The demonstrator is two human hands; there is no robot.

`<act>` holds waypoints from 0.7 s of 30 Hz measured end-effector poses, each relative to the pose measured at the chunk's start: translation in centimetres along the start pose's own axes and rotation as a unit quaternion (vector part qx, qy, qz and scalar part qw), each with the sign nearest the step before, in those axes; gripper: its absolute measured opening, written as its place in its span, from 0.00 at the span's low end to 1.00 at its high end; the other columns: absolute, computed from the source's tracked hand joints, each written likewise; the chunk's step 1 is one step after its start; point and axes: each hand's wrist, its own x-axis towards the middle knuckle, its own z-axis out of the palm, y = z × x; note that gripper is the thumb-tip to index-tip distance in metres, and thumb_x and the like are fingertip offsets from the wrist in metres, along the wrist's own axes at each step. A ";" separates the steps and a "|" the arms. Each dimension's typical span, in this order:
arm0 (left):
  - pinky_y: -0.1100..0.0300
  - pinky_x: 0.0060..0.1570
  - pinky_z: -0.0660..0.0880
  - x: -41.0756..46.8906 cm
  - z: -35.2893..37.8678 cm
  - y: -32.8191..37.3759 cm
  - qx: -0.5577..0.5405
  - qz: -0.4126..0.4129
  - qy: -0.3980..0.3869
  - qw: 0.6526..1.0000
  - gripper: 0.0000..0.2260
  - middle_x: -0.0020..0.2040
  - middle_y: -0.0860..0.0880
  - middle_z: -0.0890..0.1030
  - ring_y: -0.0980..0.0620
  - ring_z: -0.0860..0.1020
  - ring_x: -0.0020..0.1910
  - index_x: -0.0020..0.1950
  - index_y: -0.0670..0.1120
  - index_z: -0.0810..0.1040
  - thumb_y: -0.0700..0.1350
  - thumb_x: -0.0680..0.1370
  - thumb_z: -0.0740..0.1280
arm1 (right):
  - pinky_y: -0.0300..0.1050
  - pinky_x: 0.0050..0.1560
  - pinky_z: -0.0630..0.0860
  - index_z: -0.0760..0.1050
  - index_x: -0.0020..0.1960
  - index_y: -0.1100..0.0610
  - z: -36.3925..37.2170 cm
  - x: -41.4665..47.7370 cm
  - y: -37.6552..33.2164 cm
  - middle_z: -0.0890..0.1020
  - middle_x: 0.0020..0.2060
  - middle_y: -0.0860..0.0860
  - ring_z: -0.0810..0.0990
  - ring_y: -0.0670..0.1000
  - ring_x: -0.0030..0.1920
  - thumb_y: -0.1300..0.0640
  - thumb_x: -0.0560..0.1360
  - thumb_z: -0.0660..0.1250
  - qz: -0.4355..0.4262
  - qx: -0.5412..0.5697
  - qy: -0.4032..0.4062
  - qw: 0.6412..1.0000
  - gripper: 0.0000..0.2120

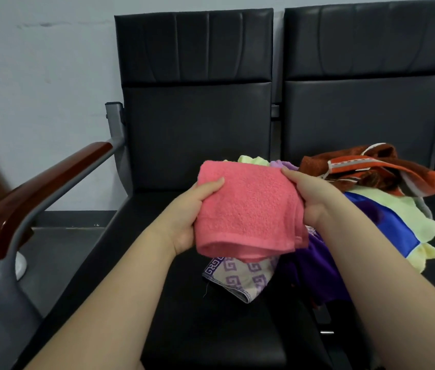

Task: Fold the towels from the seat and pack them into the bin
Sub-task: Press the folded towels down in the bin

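- Holding a folded pink towel in the air above the black seat, the person is gripping it with both hands.
- The left hand is clasping the towel's left edge, its thumb lying on top of the cloth and its fingers curling underneath, out of sight.
- The right hand is pinching the right edge, where the loose layers are bunching together, with the thumb pressing on the top face.
- The pink towel is sitting in several layers, its rounded fold and hem facing the near side.
- A beige towel with a purple key pattern is lying crumpled on the seat just below the pink one.
- A dark purple towel is lying to the right of the patterned one, touching it.
- A pale yellow towel with a blue band is spreading further right, over the join with the next seat.
- A rust-orange towel is resting on the far right of the heap, on top of the yellow one.
- Scraps of lilac and yellow-green cloth are peeking out behind the pink towel's far edge.
- A wooden armrest on a grey frame is running along the left side of the seat.
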 end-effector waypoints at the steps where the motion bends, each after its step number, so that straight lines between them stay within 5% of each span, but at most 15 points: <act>1: 0.48 0.48 0.81 -0.2 0.1 0.1 0.022 0.009 0.005 1.000 0.17 0.50 0.47 0.87 0.45 0.85 0.50 0.67 0.56 0.76 0.52 0.78 0.70 | 0.43 0.29 0.76 0.79 0.61 0.47 0.0 -0.2 0.3 0.84 0.49 0.53 0.81 0.52 0.44 0.52 0.76 0.71 0.011 0.003 -0.002 1.000 0.13; 6: 0.55 0.35 0.80 -1.9 0.5 1.6 0.033 0.029 0.057 0.997 0.13 0.47 0.46 0.85 0.48 0.85 0.38 0.66 0.56 0.75 0.52 0.82 0.66 | 0.44 0.33 0.74 0.79 0.49 0.55 1.5 -1.4 2.6 0.83 0.31 0.53 0.81 0.52 0.31 0.47 0.81 0.63 0.105 0.058 -0.048 0.992 0.13; 9: 0.54 0.33 0.80 -2.5 0.0 3.1 0.004 0.034 0.099 0.994 0.14 0.45 0.44 0.84 0.47 0.84 0.34 0.67 0.50 0.75 0.51 0.83 0.65 | 0.45 0.35 0.78 0.78 0.50 0.57 2.9 -2.5 4.3 0.85 0.35 0.57 0.84 0.55 0.32 0.37 0.81 0.55 0.151 0.100 -0.116 0.977 0.25; 12: 0.53 0.32 0.80 -2.8 -1.0 4.4 0.001 0.031 0.134 0.991 0.17 0.48 0.43 0.83 0.46 0.84 0.33 0.69 0.45 0.73 0.51 0.83 0.65 | 0.55 0.45 0.83 0.76 0.63 0.57 3.7 -3.4 5.1 0.84 0.50 0.61 0.85 0.61 0.45 0.35 0.79 0.57 0.157 0.100 -0.190 0.964 0.28; 16: 0.56 0.30 0.79 -4.8 -4.1 4.4 0.087 0.039 0.196 0.976 0.19 0.51 0.41 0.82 0.46 0.84 0.30 0.73 0.51 0.68 0.54 0.84 0.62 | 0.58 0.64 0.75 0.77 0.66 0.57 5.1 -4.7 5.0 0.83 0.59 0.57 0.81 0.60 0.60 0.47 0.78 0.67 0.096 -0.017 -0.193 0.976 0.20; 21: 0.56 0.36 0.79 -9.0 -7.9 2.1 0.157 -0.016 0.206 0.966 0.10 0.45 0.45 0.84 0.48 0.82 0.33 0.61 0.53 0.73 0.56 0.84 0.60 | 0.53 0.55 0.79 0.77 0.60 0.52 8.2 -6.7 6.5 0.84 0.51 0.53 0.82 0.55 0.52 0.50 0.80 0.66 -0.064 -0.203 -0.123 0.969 0.11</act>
